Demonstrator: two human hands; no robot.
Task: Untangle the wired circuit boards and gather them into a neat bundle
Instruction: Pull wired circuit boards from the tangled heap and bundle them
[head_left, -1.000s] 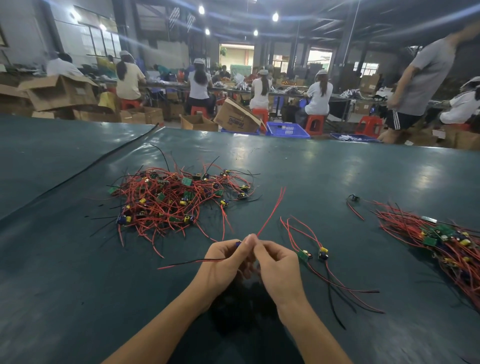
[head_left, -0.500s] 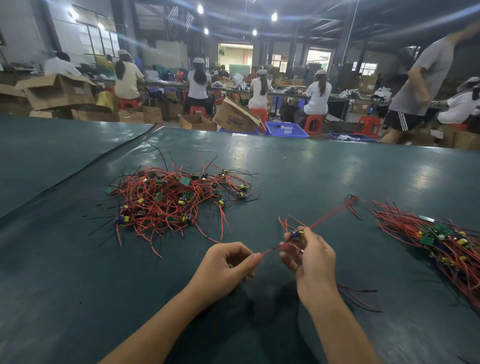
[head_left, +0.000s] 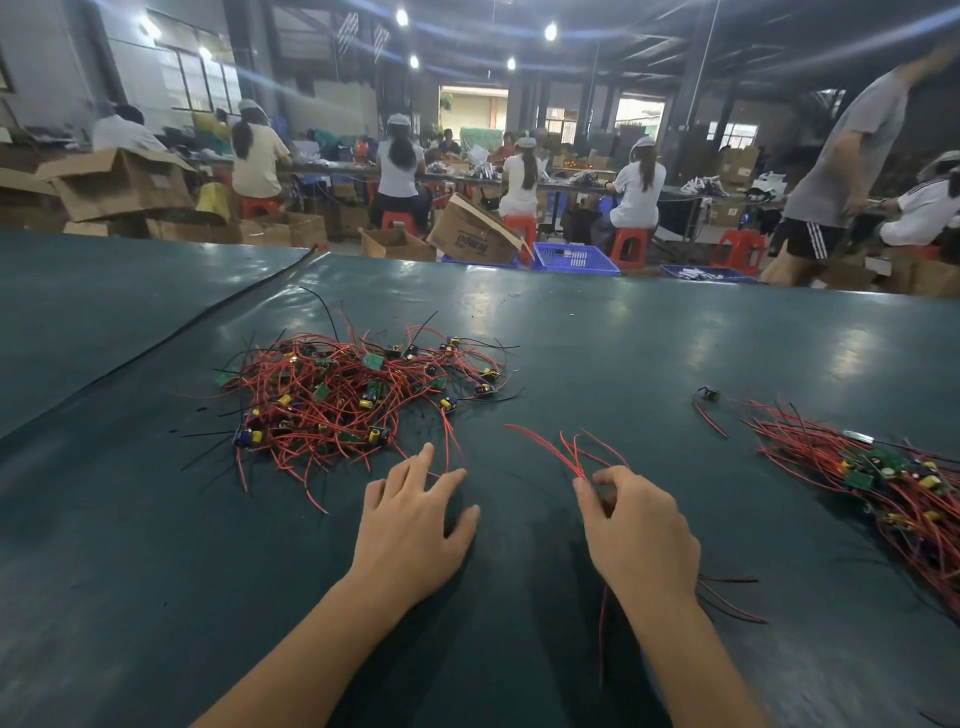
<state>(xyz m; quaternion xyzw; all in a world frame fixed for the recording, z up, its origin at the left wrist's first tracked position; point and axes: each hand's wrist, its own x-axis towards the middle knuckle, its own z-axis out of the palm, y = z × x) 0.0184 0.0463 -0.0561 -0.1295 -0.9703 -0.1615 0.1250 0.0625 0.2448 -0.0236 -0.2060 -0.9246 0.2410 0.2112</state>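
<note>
My right hand (head_left: 636, 525) pinches a few red wires (head_left: 569, 452) between thumb and curled forefinger, low over the table (head_left: 623, 353), right of centre. Their free ends fan away past the fingertips, and more wire trails out under the wrist toward me. I cannot tell whether a board sits inside the grip. My left hand (head_left: 410, 525) lies palm down near it, fingers spread, holding nothing. Its tips are close to the nearest strands of the tangle (head_left: 353, 400), which sprawls at left centre with small green boards mixed in. At far right lies the bundle (head_left: 893, 483), its wires roughly aligned. 1 stray board (head_left: 705, 393) sits just left of the bundle's far end. Beyond the table edge stands a blue crate (head_left: 574, 258).
</note>
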